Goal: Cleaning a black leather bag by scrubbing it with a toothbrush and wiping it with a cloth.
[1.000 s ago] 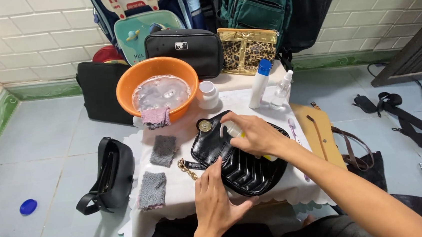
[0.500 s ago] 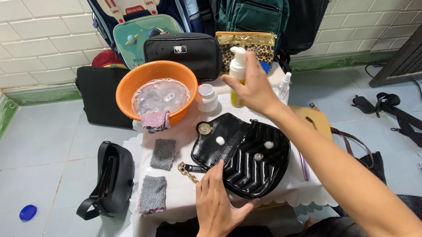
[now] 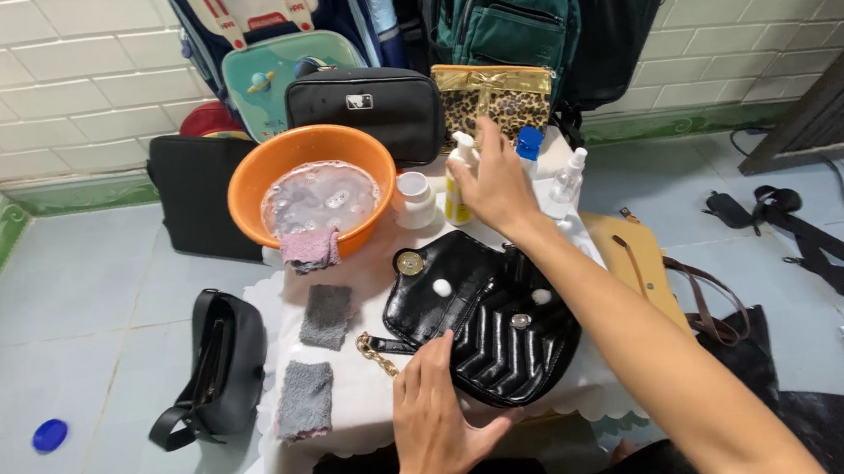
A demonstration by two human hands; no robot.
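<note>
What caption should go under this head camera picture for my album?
Left hand rests on a black quilted handbag while the right hand touches a pump bottle beside an orange basin.

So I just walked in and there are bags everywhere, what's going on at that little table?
A person sits at a low table covered with a white cloth, with a black quilted handbag lying on it, dotted with white blobs. Their left hand rests on the bag's near edge, while the right hand grips a white pump bottle standing at the back. An orange basin of soapy water and grey cloths sit to the left.
</note>
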